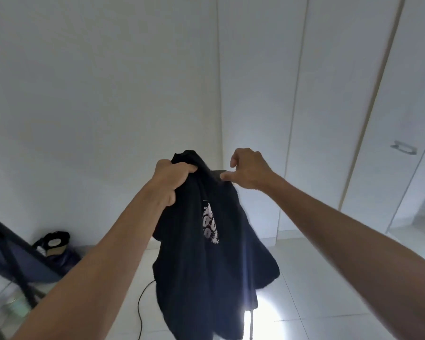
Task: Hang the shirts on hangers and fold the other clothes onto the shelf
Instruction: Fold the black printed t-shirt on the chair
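Fabric soft, light, droopy: dark printed shirt (206, 253) hangs bunched. Left hand (168, 179) fingers clench collar; right hand (247, 169) pinches shoulder seam. Best hold: both shoulders.

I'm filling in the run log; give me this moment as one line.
left hand: grips dark shirt collar | right hand: pinches shoulder | shirt: held up

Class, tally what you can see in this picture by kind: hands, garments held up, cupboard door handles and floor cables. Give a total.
Hands: 2, left hand and right hand
Dark shirt: 1
Door handle: 1
Black cable: 1
Total: 5
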The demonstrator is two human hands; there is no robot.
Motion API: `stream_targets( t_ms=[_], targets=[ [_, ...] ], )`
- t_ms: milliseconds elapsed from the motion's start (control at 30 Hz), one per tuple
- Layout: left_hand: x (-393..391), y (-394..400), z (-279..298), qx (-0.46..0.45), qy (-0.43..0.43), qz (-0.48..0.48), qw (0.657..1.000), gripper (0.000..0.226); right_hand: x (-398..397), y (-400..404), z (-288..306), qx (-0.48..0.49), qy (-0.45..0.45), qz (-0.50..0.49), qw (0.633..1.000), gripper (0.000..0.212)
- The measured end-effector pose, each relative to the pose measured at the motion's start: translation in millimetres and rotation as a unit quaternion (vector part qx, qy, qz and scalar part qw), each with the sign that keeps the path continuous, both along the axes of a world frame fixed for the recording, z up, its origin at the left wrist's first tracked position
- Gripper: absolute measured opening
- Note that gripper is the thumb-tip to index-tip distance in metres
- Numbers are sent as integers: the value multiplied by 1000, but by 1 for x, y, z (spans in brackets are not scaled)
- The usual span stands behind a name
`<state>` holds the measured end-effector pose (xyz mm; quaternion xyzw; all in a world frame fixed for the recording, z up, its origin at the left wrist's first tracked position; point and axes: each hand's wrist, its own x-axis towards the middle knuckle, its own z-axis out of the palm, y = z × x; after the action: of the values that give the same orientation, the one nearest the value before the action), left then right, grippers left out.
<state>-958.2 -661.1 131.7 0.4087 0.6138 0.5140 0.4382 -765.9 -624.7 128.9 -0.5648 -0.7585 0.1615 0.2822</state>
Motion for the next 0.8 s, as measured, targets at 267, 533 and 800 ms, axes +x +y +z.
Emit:
stream_targets(
  t_ms=[267,533,800],
  targets=[
    [11,7,14,47,-92,-5,995,12,-47,-17,-18,-252,198,181,930,58],
    [-31,0,5,114,80,-114,984,56,-53,-14,-2,-88,254,66,961,16],
    [-33,-10,-43,87,22,-252,964,39,-51,-11,12,-76,226,140,961,7]
  ],
)
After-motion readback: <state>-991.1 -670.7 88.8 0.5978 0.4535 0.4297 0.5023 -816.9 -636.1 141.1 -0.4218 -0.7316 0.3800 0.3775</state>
